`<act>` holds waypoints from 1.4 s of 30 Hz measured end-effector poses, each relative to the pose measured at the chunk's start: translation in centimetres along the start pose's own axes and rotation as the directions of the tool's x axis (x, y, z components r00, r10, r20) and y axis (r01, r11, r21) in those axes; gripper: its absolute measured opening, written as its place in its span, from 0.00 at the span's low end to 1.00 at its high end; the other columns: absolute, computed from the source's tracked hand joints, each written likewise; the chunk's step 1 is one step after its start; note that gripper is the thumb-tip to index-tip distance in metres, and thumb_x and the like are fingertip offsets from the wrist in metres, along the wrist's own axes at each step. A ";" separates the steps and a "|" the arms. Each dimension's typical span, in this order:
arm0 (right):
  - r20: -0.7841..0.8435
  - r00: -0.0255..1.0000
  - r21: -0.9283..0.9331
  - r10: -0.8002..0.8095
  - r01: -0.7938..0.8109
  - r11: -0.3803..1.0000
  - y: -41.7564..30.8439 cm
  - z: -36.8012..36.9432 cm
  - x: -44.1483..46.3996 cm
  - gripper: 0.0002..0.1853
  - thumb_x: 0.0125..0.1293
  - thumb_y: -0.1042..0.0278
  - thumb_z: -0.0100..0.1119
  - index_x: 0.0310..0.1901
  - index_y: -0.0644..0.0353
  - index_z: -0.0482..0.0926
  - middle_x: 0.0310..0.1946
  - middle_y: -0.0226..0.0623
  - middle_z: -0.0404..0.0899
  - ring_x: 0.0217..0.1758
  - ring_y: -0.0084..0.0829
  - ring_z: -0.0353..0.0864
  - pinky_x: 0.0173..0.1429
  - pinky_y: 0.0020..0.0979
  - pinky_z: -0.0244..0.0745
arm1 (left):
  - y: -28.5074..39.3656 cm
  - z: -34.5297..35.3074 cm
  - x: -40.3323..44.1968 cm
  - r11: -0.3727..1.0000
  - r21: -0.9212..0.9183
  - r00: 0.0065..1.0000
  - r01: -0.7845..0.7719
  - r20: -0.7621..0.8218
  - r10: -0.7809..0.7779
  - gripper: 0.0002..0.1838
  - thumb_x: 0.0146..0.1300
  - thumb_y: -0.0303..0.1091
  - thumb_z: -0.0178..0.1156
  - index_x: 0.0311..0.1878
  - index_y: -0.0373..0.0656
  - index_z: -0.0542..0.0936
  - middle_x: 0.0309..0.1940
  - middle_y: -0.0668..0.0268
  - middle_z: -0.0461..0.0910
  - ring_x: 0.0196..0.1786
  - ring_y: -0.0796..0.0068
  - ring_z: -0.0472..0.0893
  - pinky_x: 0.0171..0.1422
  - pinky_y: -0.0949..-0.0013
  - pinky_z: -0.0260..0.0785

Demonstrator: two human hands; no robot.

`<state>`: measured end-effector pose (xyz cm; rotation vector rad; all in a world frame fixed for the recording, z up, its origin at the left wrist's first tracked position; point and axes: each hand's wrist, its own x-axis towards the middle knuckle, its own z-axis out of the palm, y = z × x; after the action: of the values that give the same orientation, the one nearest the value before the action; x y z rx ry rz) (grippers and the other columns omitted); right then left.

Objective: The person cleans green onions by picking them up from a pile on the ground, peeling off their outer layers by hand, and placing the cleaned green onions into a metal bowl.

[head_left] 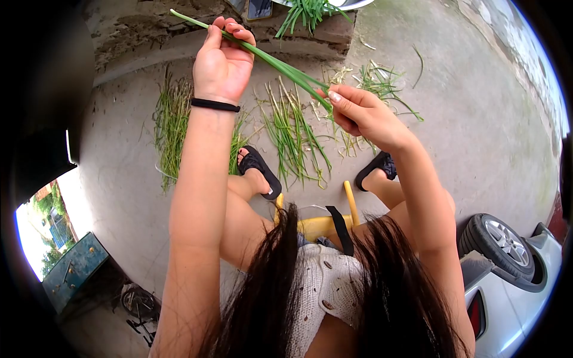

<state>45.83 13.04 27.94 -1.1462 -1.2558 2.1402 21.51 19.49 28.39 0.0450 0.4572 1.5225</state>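
Observation:
A long green onion (277,64), pale at one end and green along its leaves, stretches between my two hands. My left hand (224,62), palm up with a black band at the wrist, has its fingers curled round the onion near the pale end. At the leafy end, my right hand (361,113) pinches the green leaves between thumb and fingers. Below them on the ground lies a loose spread of green stalks (292,128). A thicker pile of stalks (170,125) lies left of it, partly hidden behind my left forearm.
Trimmed leaves and scraps (382,83) litter the concrete at the right. Green leaves (307,15) hang over the rim of a metal basin (358,5) on a ledge (322,42). My sandalled feet flank a yellow stool (316,227). A car wheel (504,241) stands at the lower right.

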 end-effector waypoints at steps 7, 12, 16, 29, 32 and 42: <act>0.157 0.987 0.240 0.019 -0.057 0.969 -0.1 0.0 -0.2 0.10 0.68 0.63 0.44 0.34 0.57 0.73 0.18 0.20 0.63 0.19 0.14 0.55 0.22 0.17 0.51 | -0.5 -0.5 0.1 0.999 -0.027 0.999 0.044 -0.020 -0.045 0.11 0.70 0.32 0.42 0.41 0.33 0.69 0.40 0.57 0.74 0.42 0.66 0.74 0.50 0.67 0.72; -0.125 0.992 -0.024 0.017 -0.021 1.000 0.1 -0.2 0.1 0.08 0.60 0.66 0.46 0.26 0.58 0.70 0.16 0.23 0.65 0.19 0.15 0.58 0.23 0.21 0.55 | -1.8 0.9 -0.5 0.981 0.177 0.987 -0.080 -0.122 0.103 0.08 0.69 0.29 0.43 0.41 0.32 0.68 0.45 0.52 0.74 0.52 0.60 0.74 0.61 0.59 0.69; -0.368 0.929 -0.067 -0.026 0.001 0.998 0.7 -1.1 0.7 0.12 0.58 0.65 0.47 0.21 0.61 0.69 0.14 0.26 0.67 0.18 0.17 0.62 0.24 0.24 0.59 | -2.6 1.6 -0.8 0.957 0.255 0.975 -0.140 -0.134 0.178 0.07 0.69 0.29 0.43 0.42 0.33 0.65 0.47 0.50 0.73 0.56 0.59 0.72 0.66 0.57 0.66; -0.490 0.798 -0.865 -0.351 -0.396 0.308 -1.4 -8.2 -3.5 0.13 0.61 0.63 0.52 0.32 0.67 0.78 0.35 0.51 0.78 0.38 0.48 0.77 0.41 0.41 0.73 | -2.3 3.6 7.1 0.704 0.640 0.951 0.307 -0.227 -0.209 0.15 0.70 0.34 0.44 0.51 0.31 0.67 0.41 0.60 0.74 0.33 0.81 0.71 0.37 0.77 0.68; -0.499 0.815 -0.857 -0.295 -0.414 0.308 -1.6 -8.7 -3.8 0.08 0.52 0.69 0.60 0.25 0.65 0.79 0.25 0.49 0.78 0.32 0.47 0.79 0.37 0.42 0.73 | -4.6 7.1 13.3 0.565 0.795 0.974 0.222 -0.154 -0.166 0.19 0.69 0.39 0.46 0.49 0.29 0.65 0.39 0.55 0.71 0.36 0.69 0.73 0.42 0.67 0.70; -0.516 0.807 -0.853 -0.289 -0.451 0.264 -0.7 -8.8 -2.5 0.07 0.55 0.72 0.57 0.35 0.63 0.77 0.29 0.46 0.79 0.35 0.46 0.78 0.38 0.39 0.73 | -7.7 -12.8 7.8 -0.106 0.992 0.563 0.070 0.048 0.825 0.17 0.64 0.39 0.50 0.44 0.33 0.67 0.38 0.57 0.74 0.35 0.68 0.75 0.41 0.70 0.69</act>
<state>54.42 16.29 27.39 -2.1521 -2.2320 0.5553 24.67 23.28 12.24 0.9386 2.3751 1.4586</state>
